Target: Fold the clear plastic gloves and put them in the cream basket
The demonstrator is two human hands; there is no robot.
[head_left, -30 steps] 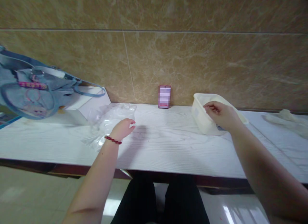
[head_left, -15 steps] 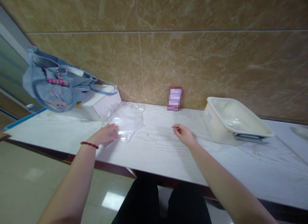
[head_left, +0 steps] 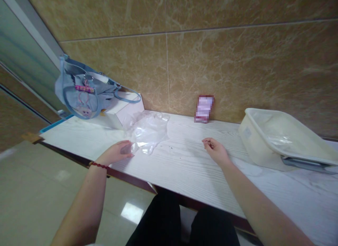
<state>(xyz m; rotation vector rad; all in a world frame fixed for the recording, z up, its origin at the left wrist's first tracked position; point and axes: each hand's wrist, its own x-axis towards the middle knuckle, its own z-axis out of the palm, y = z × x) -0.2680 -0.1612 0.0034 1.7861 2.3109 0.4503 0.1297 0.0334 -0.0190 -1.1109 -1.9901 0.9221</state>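
Clear, crinkled plastic (head_left: 151, 131), with finger-like lobes like a disposable glove, lies flat on the white wood-grain table (head_left: 163, 172). My left hand (head_left: 117, 152) is at its near left edge, thumb and fingers apart, with a red braided bracelet on the wrist. Whether the fingertips touch the plastic I cannot tell. To the right, my right hand (head_left: 215, 151) is over the table with its fingers curled together in a pinch. Anything between those fingertips is too small or hidden to make out. A few dark specks dot the table between both hands.
A blue bag (head_left: 81, 91) rests on a white box (head_left: 129, 108) at the left. Against the tiled wall leans a blurred phone-like object (head_left: 204, 108). A cream plastic bin (head_left: 253, 140) with a grey handle and clear plastic inside stands at the right.
My left hand has gone from lying flat on the plastic to its near left edge, with the thumb now spread. My right hand keeps its curled shape. The view has swung left.
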